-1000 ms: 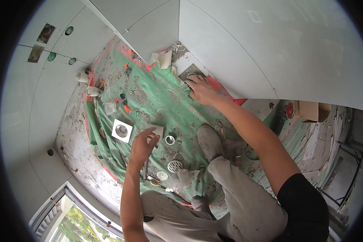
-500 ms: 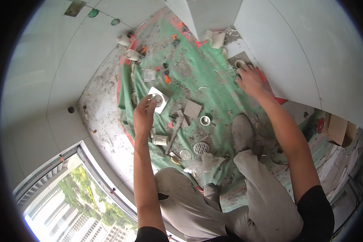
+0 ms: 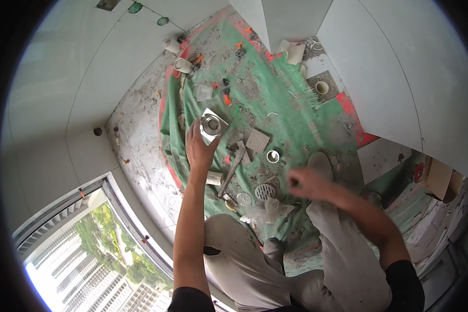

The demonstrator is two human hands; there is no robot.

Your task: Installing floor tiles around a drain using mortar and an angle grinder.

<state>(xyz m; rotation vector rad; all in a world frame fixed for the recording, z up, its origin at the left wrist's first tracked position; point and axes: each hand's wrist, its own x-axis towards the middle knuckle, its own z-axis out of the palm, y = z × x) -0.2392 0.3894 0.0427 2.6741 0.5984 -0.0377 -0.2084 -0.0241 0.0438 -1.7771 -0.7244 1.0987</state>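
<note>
My left hand (image 3: 198,151) holds a shiny square floor drain (image 3: 219,126) with a round metal centre, fingers along one edge and thumb below. My right hand (image 3: 311,184) is in the air above my shoe; its fingers look curled but are smeared by motion, and I cannot make out anything in them. A short white pipe ring (image 3: 273,156) lies on the green sheet between the hands. Beside it are a ribbed square tile piece (image 3: 257,141) and a hammer-like tool (image 3: 233,169). Closer to me lie a round slotted drain cover (image 3: 264,192) and a smaller perforated disc (image 3: 244,199).
A round pipe opening (image 3: 322,87) shows in the floor at the far right. White cups (image 3: 182,65) stand at the far left by the wall. A crumpled plastic bag (image 3: 269,210) lies by my feet. An open cardboard box (image 3: 442,179) is at the right.
My right hand has come away from the pipe opening, back toward me. The floor drain in my left hand has turned and now faces up more fully. The view has shifted slightly.
</note>
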